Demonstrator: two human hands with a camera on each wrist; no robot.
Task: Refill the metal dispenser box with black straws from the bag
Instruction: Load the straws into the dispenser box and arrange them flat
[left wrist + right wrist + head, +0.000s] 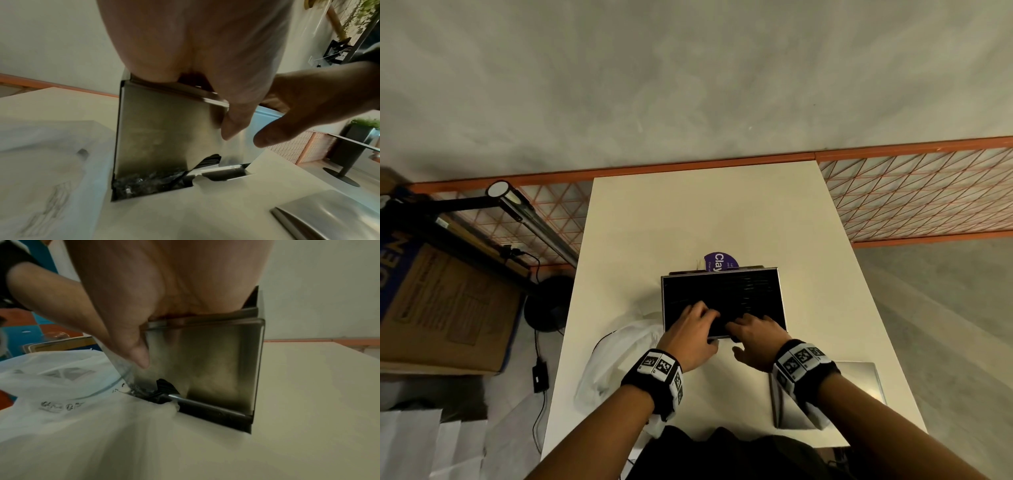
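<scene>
The metal dispenser box (782, 301) stands open-topped on the white table, packed with black straws (743, 291). My left hand (703, 315) and right hand (744, 323) both reach over its near wall, fingers spread on the straws inside, thumbs outside the wall. In the left wrist view the left thumb (236, 123) lies against the box's front wall (160, 129). Straw ends (207, 160) show at the bottom slot. The right wrist view has the right thumb (137, 353) before the same box (216, 361). The white bag (616, 359) lies crumpled left of the box.
The box's metal lid (859, 387) lies on the table at the near right. A purple round label (719, 262) sits just behind the box. Off the table's left edge are a cardboard carton (448, 301) and a lamp (530, 222). An orange mesh fence (914, 198) runs behind.
</scene>
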